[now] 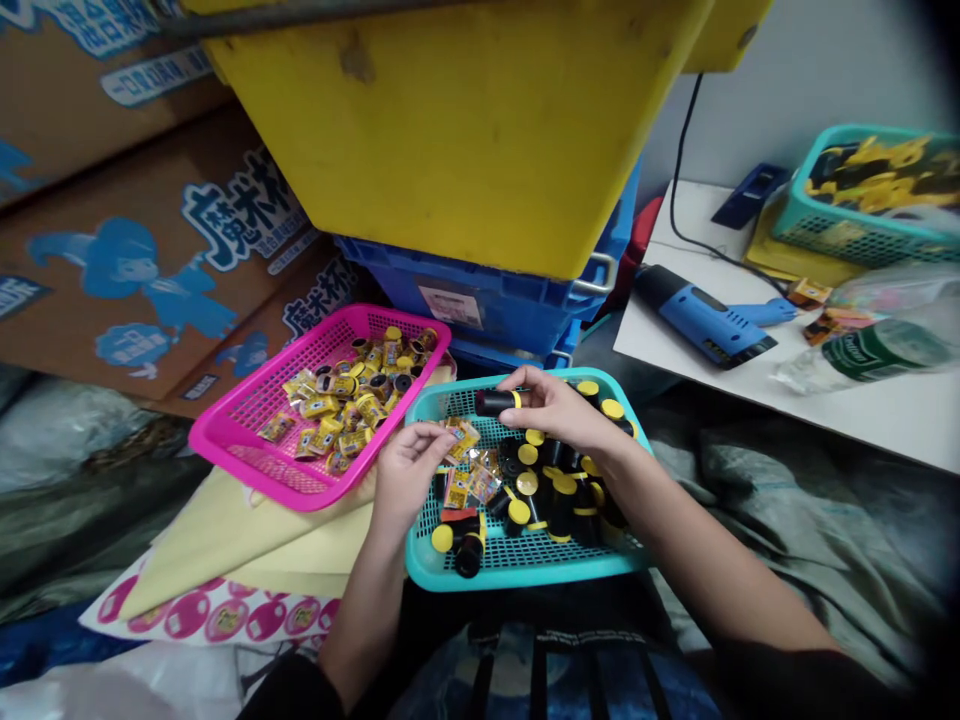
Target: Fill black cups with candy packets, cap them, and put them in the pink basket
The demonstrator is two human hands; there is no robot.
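Up and to the left of the left hand [409, 470] sits a pink basket [262, 390] of wrapped pieces. That hand's thumb and fingertips are pressed together, pinching a small yellow packet [461, 437] just over the near-left corner of the teal basket [517, 578]. Close to its right, the right hand [559, 410] is curled around a black tube [495, 402], holding it level. Below that hand, more capped tubes [559, 500] lie in the teal basket. Well off to its right, a blue tool [705, 320] rests on a white table [862, 410].
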